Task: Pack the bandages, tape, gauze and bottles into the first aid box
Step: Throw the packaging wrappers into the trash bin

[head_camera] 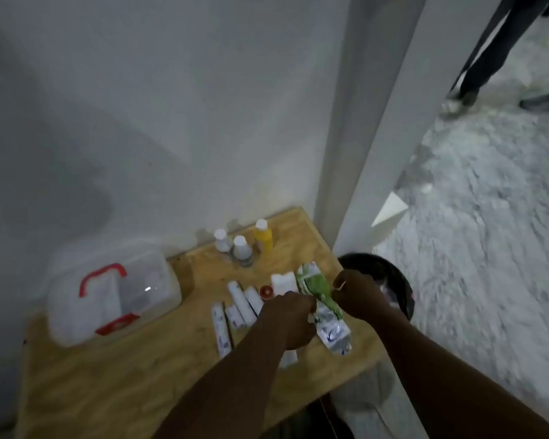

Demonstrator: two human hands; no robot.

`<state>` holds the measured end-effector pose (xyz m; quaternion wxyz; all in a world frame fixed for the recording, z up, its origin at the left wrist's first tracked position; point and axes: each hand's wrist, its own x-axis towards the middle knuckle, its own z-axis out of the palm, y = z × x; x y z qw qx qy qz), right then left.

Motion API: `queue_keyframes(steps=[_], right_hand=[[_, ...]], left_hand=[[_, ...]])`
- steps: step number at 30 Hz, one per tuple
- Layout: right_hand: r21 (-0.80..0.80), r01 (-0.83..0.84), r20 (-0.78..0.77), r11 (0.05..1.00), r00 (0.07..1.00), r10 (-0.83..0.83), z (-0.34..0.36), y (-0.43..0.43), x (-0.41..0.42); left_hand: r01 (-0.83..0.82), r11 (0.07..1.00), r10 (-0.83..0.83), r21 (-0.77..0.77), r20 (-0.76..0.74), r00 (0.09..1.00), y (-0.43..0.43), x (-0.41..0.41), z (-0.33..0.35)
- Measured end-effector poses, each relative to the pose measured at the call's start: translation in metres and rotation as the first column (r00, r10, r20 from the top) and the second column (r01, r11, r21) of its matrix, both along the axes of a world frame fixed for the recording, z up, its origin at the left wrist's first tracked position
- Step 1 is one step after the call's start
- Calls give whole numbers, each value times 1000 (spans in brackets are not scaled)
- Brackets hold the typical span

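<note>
I have both hands, left hand (293, 315) and right hand (357, 294), closed on the green-and-white packet (322, 307) right of the first aid box (108, 299); it looks light, crinkly, best pinched at edges.

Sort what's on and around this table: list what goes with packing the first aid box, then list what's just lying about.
For the job:
- first aid box, clear with red handle
- yellow bottle
- two white-capped bottles
- rolled bandages
- white gauze pad
- red tape roll
- green and white packet, gripped by left hand and right hand

Lying about:
- black bin beside the table
- bystander's legs
</note>
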<state>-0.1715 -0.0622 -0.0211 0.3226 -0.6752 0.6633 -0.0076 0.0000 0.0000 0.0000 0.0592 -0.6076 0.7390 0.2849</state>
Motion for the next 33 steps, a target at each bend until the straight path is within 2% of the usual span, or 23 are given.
queue_keyframes(steps=[3,7,16,24,29,33], right_hand=[[7,0,-25,1000,1000,0,-24,7,-2],[16,58,-44,998,997,-57,-35,12,-2],[59,77,-7,995,997,-77,-40,4,-6],[121,92,52,988,994,-99,-44,-7,-12],[102,95,135,990,985,-108,-42,-16,-31],[116,208,199,971,953,-228,-46,-15,-46]], left_hand=[[45,999,-45,-2,45,998,8,-10,-28],[-24,998,30,-61,84,996,17,-16,-49],[-80,983,94,-163,75,993,5,-19,-53],[-48,988,60,-149,81,995,-5,-23,-53],[94,988,-73,-126,162,984,-11,-29,-52],[180,974,-148,-139,214,966,-19,-38,-47]])
